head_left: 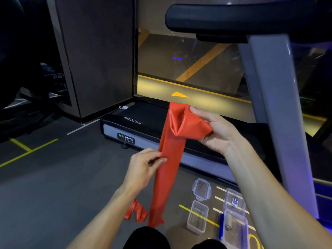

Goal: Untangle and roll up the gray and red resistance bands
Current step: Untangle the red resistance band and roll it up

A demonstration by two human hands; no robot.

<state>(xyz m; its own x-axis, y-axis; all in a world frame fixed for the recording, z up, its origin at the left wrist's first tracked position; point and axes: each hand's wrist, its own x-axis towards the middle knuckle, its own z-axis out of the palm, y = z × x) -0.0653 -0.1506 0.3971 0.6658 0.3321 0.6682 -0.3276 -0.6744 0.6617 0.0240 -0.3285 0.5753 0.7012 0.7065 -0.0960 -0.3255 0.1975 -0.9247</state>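
Red resistance band (172,159), held aloft: my right hand (213,130) grips its bunched top end, my left hand (143,166) pinches its edge lower down. Tail reaches the floor (53,186). Clear plastic containers (197,216) stand beside the treadmill (136,126).

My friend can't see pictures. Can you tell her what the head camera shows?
Two hands hold up a long red band: the right hand grips its bunched top, the left hand pinches its edge lower down. Clear plastic boxes sit on the floor.
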